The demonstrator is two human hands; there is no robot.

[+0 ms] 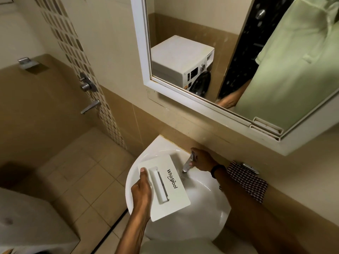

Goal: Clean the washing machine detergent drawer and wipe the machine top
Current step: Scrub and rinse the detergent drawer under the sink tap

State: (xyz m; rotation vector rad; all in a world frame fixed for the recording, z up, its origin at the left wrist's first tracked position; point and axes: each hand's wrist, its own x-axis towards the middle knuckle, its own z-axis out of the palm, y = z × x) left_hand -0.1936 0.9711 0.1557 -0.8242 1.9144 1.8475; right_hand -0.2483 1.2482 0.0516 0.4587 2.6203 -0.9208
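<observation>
Left hand [141,191] clamps the white plastic detergent drawer [176,197] by its left edge, thumb on top of the Whirlpool-branded front panel and fingers out of sight below it. The drawer hangs tilted over the left half of the white ceramic wall basin [205,204], panel up, compartments hidden underneath. Right hand [200,160] is wrapped round the chrome tap [188,165] at the basin's back edge. There is a faint splash under the spout, too blurred to say whether water runs.

Risks:
- **Slipping:** one hand holds a long drawer by one edge. Wet plastic will likely slip, and the drawer could fall into the bowl or over the front rim onto the tiled floor and crack.
- **Spray:** the drawer's far corner sits near the spout, so a hard flow would probably bounce off the flat panel onto the wall and floor.
- **Wrong face up:** with the panel on top, water misses the compartments. The drawer needs turning, and that is another chance to lose the grip.

Room:
- **Basin:** it is small. The drawer runs from near the back-left rim to the front-left rim.
- **Behind and above:** the wall is tight behind the tap, and the white-framed mirror cabinet [141,43] juts out above the back edge, limiting lift.
- **Right:** a red-and-white checked cloth [247,180] hangs just beside the basin's right edge, by the forearm.
- **Left:** open floor.
- **Washing machine:** the white washing machine [183,57] shows only in the mirror, its drawer slot empty, well apart from the basin.
</observation>
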